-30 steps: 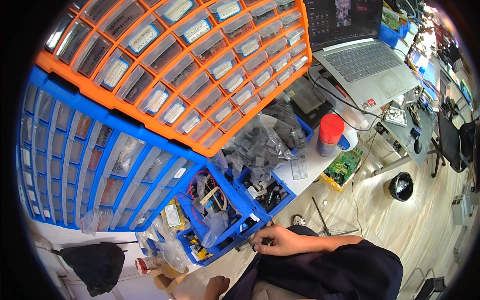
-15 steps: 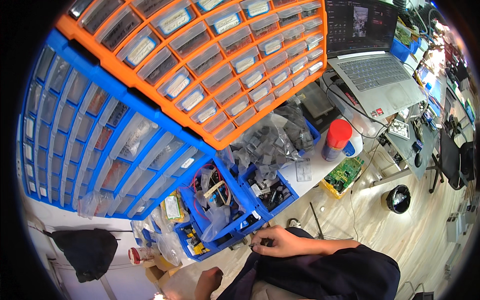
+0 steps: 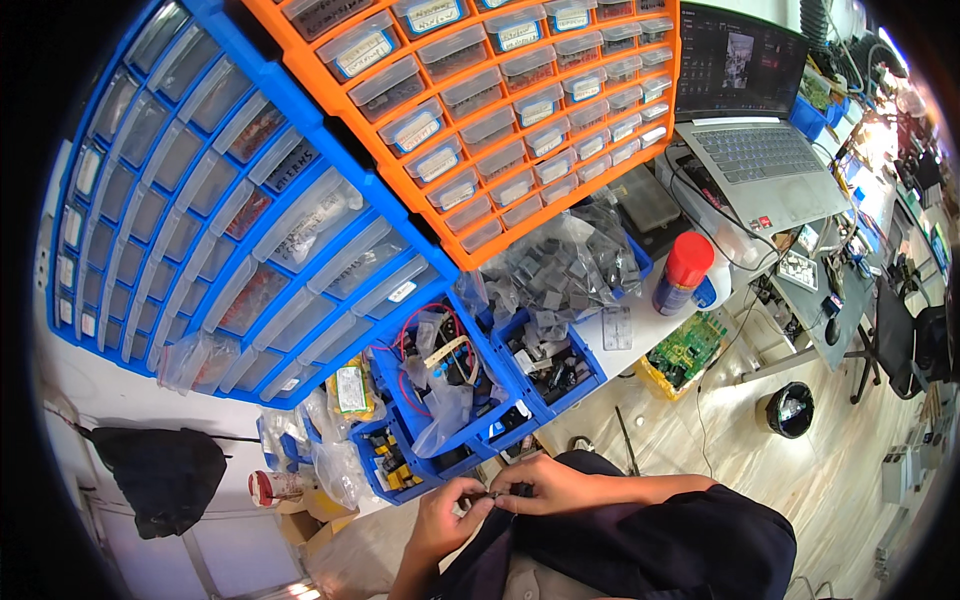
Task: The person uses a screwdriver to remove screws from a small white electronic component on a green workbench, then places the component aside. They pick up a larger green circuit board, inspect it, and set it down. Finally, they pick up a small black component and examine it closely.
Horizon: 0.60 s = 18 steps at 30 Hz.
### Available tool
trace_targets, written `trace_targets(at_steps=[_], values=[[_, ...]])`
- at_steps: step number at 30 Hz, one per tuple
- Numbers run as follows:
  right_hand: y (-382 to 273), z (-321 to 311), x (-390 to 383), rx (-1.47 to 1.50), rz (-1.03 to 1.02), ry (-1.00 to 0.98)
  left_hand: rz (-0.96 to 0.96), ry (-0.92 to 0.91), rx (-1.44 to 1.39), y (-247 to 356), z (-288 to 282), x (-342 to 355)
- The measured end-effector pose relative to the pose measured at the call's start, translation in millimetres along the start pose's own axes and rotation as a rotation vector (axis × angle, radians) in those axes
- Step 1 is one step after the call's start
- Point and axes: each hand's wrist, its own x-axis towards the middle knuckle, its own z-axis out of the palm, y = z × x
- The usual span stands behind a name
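Note:
My left hand (image 3: 450, 517) and my right hand (image 3: 548, 486) meet in front of my body at the lower middle. Their fingertips pinch together around a small dark piece (image 3: 493, 494), too small and covered to name. Both hands are closed, with thumb and forefinger pressed together. Just beyond them stand blue open bins; the nearest small bin (image 3: 378, 433) holds yellow and black parts. A larger blue bin (image 3: 497, 408) behind it contains red wire, clear bags and black parts.
A blue drawer cabinet (image 3: 335, 123) and an orange one (image 3: 462, 262) rise over the bench. To the right are a red-capped can (image 3: 688, 262), a laptop (image 3: 765, 165), and green circuit boards (image 3: 690, 345) in a yellow container. A black bin (image 3: 790, 410) stands on the floor.
My left hand has come up and right from the lower edge to meet my right hand at the small piece. The view has turned slightly, shifting the cabinets.

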Motion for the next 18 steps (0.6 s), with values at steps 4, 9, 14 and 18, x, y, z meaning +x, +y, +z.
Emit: trace_targets(at_steps=[4,9,14,18], values=[[-5.3,3.4,-2.7,-0.015,0.036,0.050,-0.003,0.027,-0.100,-8.5,9.2,-3.9],[-7.3,11.4,-4.4,-0.056,0.119,0.045,-0.075,-0.016,-0.243,-25.7,11.4,-9.0],[-8.9,16.2,-7.8,-0.069,0.122,0.112,-0.078,-0.017,-0.298,-29.9,15.5,-12.0],[-4.7,17.0,-6.6,-0.105,0.102,0.135,-0.053,0.026,-0.281,-36.6,22.4,-10.9]])
